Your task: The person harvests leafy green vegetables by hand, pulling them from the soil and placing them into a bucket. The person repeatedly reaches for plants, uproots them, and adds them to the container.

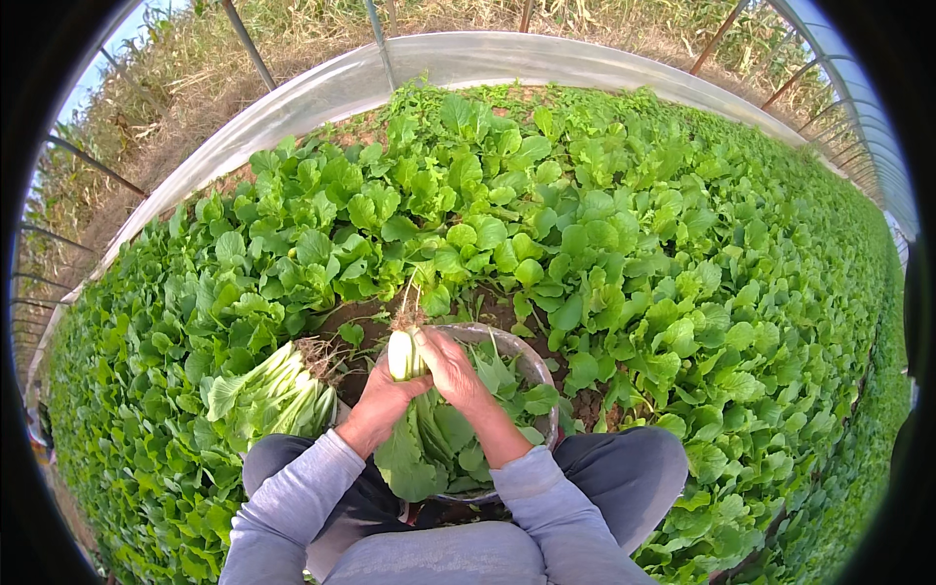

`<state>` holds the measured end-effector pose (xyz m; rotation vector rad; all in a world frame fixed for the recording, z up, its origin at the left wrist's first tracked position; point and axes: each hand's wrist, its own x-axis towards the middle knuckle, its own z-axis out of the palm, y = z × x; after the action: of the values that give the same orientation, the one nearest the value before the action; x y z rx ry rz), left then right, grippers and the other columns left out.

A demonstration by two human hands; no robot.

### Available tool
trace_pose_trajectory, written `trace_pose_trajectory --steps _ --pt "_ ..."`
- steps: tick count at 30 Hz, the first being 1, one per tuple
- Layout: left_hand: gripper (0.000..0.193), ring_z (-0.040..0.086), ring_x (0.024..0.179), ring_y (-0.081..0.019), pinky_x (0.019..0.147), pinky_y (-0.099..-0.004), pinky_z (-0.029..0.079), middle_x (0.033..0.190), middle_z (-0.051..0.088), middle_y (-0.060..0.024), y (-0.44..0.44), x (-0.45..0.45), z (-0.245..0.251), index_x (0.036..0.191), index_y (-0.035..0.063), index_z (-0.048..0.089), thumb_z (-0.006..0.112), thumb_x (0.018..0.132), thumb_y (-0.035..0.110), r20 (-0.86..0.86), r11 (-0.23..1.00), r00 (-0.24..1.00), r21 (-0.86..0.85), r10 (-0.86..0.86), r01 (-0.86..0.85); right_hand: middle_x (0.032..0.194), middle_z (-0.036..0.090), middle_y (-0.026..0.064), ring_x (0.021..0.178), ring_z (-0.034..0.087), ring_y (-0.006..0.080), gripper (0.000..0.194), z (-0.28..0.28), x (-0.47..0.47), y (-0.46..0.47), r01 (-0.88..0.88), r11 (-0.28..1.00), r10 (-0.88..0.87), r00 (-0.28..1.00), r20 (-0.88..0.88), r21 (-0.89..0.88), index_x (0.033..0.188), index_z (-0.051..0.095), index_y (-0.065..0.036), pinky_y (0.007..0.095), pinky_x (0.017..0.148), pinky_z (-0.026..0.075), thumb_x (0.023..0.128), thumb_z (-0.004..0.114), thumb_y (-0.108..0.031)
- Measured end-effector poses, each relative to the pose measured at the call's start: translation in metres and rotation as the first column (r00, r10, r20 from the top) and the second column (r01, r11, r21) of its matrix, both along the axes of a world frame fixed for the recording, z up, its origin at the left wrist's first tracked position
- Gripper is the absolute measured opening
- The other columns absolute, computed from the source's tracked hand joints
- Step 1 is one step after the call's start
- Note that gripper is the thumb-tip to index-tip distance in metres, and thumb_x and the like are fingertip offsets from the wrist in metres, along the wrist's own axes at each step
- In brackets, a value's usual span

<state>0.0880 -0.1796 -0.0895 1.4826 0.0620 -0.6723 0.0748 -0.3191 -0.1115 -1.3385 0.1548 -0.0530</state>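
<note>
My left hand (pixel 384 402) is closed round the pale stems of a leafy green vegetable plant (pixel 401 355), its roots pointing away from me and its leaves hanging down towards my lap. My right hand (pixel 450 365) is at the same plant's root end, with thumb and fingers against the stem base. Beneath both hands stands a round tub (pixel 547 376) between my knees, with loose green leaves (pixel 504 380) in it. Left of my hands lies a pile of pulled plants (pixel 281 402), their brown roots turned towards the tub.
Dense leafy plants (pixel 468 190) grow ahead and on both sides. Bare soil (pixel 351 322) shows just beyond the tub. Clear plastic sheeting (pixel 468 62) and metal hoops (pixel 380 44) bound the bed, with dry grass outside. My bent knees flank the tub.
</note>
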Motion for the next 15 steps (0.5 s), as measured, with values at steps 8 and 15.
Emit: trace_pose_trajectory --steps 8,15 --pt "0.017 0.062 0.070 -0.0144 0.070 -0.0299 0.051 0.082 0.066 -0.0046 -0.008 0.002 0.026 0.097 -0.0007 0.065 0.066 0.081 -0.007 -0.075 0.999 0.997 -0.047 -0.002 -0.002 0.105 0.068 0.0204 0.098 0.065 0.0336 0.027 -0.126 0.079 -0.103 0.087 0.644 -0.436 0.858 -0.271 -0.760 0.102 0.066 0.000 0.0446 0.086 0.050 0.090 0.060 -0.023" --pt "0.027 0.061 0.076 -0.0105 0.069 -0.0266 0.050 0.094 0.066 -0.0023 -0.013 0.006 0.043 0.104 0.0015 0.064 0.070 0.079 -0.009 -0.239 0.975 0.946 0.006 0.218 -0.223 0.113 0.066 0.0157 0.106 0.063 0.0308 0.024 -0.216 0.144 -0.126 -0.398 -0.126 0.102 0.906 -0.411 -0.909 0.103 0.070 -0.002 0.0404 0.092 0.051 0.083 0.059 -0.012"
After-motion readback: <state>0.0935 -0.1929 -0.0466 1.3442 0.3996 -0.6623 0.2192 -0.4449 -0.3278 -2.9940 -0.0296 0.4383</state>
